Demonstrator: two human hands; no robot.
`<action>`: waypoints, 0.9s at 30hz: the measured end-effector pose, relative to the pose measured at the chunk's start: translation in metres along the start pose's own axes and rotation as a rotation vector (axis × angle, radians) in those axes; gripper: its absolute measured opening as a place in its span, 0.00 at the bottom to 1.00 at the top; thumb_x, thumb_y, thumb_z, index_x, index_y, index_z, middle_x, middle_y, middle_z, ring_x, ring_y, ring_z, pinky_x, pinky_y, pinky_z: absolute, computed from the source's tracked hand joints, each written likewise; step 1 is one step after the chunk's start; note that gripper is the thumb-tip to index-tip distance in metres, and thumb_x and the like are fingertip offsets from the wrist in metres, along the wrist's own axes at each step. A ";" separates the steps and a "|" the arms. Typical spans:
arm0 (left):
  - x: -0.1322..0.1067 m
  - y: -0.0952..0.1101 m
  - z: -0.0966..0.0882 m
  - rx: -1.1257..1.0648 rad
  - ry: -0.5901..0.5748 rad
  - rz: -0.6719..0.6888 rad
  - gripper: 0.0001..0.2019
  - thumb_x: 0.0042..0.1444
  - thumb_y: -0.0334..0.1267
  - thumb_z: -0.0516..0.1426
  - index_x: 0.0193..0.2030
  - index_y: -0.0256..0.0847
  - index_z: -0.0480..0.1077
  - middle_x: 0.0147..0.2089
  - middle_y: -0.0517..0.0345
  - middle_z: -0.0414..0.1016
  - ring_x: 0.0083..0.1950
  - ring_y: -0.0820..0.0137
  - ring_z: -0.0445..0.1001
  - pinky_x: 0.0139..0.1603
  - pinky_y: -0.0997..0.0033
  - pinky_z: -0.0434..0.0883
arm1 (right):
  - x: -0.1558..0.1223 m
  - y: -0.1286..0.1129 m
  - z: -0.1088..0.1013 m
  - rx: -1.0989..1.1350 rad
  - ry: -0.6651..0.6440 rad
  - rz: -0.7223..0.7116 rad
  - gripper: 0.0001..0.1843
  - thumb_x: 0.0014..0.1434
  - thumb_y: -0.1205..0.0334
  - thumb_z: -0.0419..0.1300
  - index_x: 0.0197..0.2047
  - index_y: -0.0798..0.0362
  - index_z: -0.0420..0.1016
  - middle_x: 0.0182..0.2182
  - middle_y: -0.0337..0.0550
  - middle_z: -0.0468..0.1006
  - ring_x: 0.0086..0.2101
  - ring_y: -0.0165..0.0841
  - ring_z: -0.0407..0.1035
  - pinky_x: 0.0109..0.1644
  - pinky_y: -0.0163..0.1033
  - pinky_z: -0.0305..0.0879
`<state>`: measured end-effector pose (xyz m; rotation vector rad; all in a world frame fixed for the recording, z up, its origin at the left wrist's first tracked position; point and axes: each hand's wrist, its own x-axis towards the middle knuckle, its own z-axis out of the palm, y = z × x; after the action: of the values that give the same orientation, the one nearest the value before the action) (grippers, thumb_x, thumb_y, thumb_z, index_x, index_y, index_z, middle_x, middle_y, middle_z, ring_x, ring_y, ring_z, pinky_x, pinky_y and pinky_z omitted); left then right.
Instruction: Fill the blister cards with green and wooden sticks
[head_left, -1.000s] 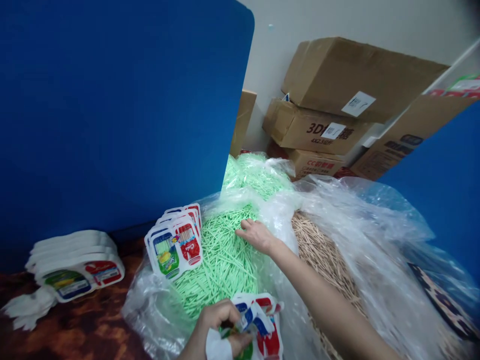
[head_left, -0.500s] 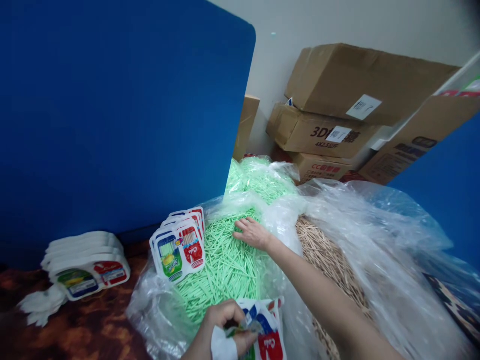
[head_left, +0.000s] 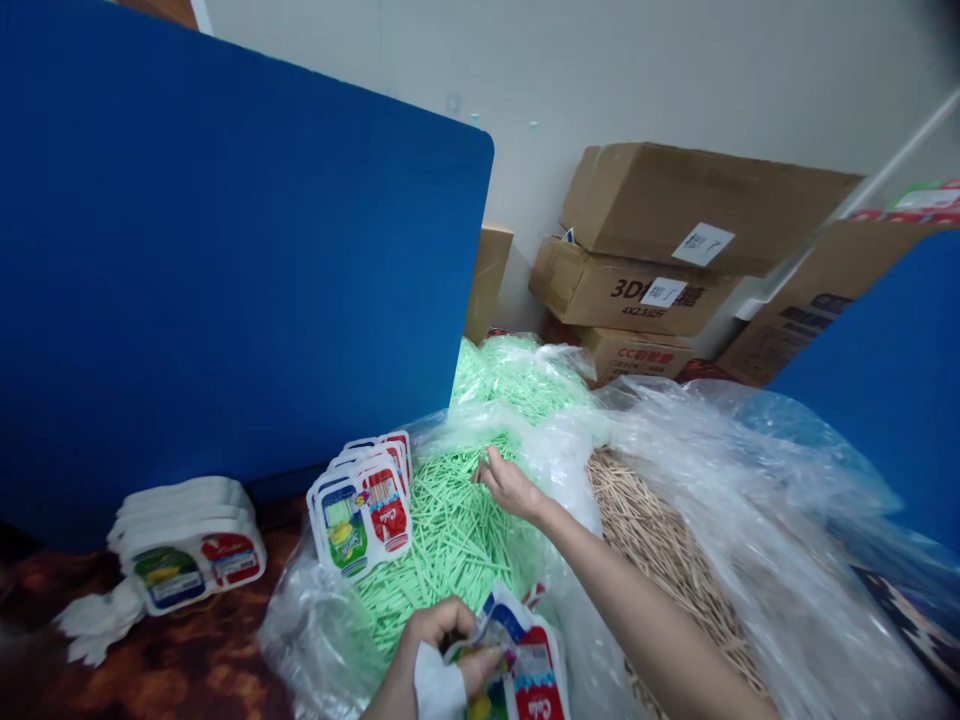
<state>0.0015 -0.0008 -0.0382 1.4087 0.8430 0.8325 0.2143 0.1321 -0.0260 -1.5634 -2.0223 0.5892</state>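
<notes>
My left hand [head_left: 442,650] is closed around a bottle-shaped plastic packet [head_left: 534,665] with a red Cola print and a blue and yellow print beside it. A white wrap covers part of this hand near the thumb. Farther forward, my right hand [head_left: 508,483] reaches into a heap of thin light-green sticks [head_left: 450,560] in a clear plastic bag. Its fingers are curled together among the sticks, and the fingertips are partly hidden. On the left edge of the heap rests a fanned stack of similar printed packets [head_left: 364,520], with green and tan sticks showing in the front one.
Another stack of white-edged packets [head_left: 191,560] sits at the left beside a crumpled white tissue [head_left: 101,620]. Tan sticks [head_left: 652,540] lie in a plastic bag to the right. A blue panel [head_left: 247,260] rises at the left. Cardboard boxes [head_left: 675,200] are piled at the back.
The fingers of my right hand, earlier spread over the green sticks, are now curled in. My left hand still holds its packet, which has tilted a little. The view has tipped upward.
</notes>
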 end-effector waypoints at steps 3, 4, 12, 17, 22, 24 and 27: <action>0.002 -0.002 0.000 -0.005 0.017 -0.008 0.18 0.45 0.45 0.62 0.20 0.42 0.56 0.19 0.67 0.55 0.23 0.76 0.50 0.22 0.76 0.51 | -0.005 -0.009 0.001 0.209 0.097 0.097 0.10 0.65 0.57 0.35 0.36 0.48 0.52 0.27 0.39 0.75 0.27 0.32 0.72 0.31 0.37 0.67; 0.002 -0.003 0.000 -0.008 0.021 -0.009 0.18 0.45 0.45 0.62 0.20 0.42 0.55 0.19 0.67 0.55 0.23 0.75 0.50 0.22 0.76 0.51 | -0.006 -0.012 0.002 0.262 0.124 0.128 0.11 0.64 0.56 0.33 0.36 0.48 0.51 0.27 0.38 0.74 0.24 0.31 0.71 0.29 0.36 0.66; -0.006 -0.009 -0.002 -0.002 0.025 0.003 0.17 0.45 0.42 0.61 0.20 0.42 0.55 0.21 0.67 0.55 0.23 0.75 0.51 0.23 0.75 0.52 | -0.011 -0.015 0.013 0.284 0.097 0.272 0.12 0.60 0.53 0.41 0.40 0.51 0.57 0.24 0.37 0.72 0.21 0.30 0.66 0.23 0.33 0.60; -0.007 -0.007 -0.002 -0.002 0.010 -0.017 0.17 0.45 0.43 0.60 0.20 0.42 0.55 0.20 0.67 0.55 0.23 0.75 0.51 0.23 0.75 0.52 | -0.008 -0.010 0.018 -0.079 -0.090 0.281 0.07 0.60 0.59 0.52 0.40 0.53 0.64 0.28 0.42 0.75 0.32 0.37 0.71 0.35 0.39 0.62; -0.007 -0.007 -0.001 -0.017 0.032 -0.014 0.18 0.44 0.45 0.61 0.20 0.42 0.55 0.19 0.67 0.57 0.23 0.75 0.52 0.23 0.75 0.53 | -0.009 -0.014 0.034 -0.350 -0.338 0.213 0.15 0.58 0.59 0.61 0.47 0.55 0.69 0.41 0.45 0.75 0.42 0.39 0.70 0.48 0.48 0.65; -0.007 -0.007 -0.001 -0.015 0.027 -0.027 0.18 0.44 0.45 0.62 0.20 0.42 0.56 0.19 0.67 0.56 0.22 0.75 0.52 0.23 0.75 0.52 | -0.007 -0.015 0.039 -0.396 -0.386 0.202 0.16 0.61 0.57 0.58 0.49 0.56 0.69 0.45 0.45 0.73 0.43 0.37 0.70 0.48 0.49 0.66; -0.008 -0.006 -0.001 -0.019 0.010 -0.051 0.17 0.44 0.44 0.62 0.20 0.42 0.56 0.19 0.67 0.56 0.22 0.76 0.51 0.22 0.75 0.51 | -0.003 -0.015 0.038 -0.362 -0.368 0.196 0.10 0.63 0.60 0.55 0.45 0.56 0.70 0.44 0.46 0.73 0.44 0.38 0.69 0.49 0.50 0.65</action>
<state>-0.0036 -0.0075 -0.0446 1.3618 0.8733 0.8070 0.1799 0.1248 -0.0465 -2.0040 -2.3650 0.6493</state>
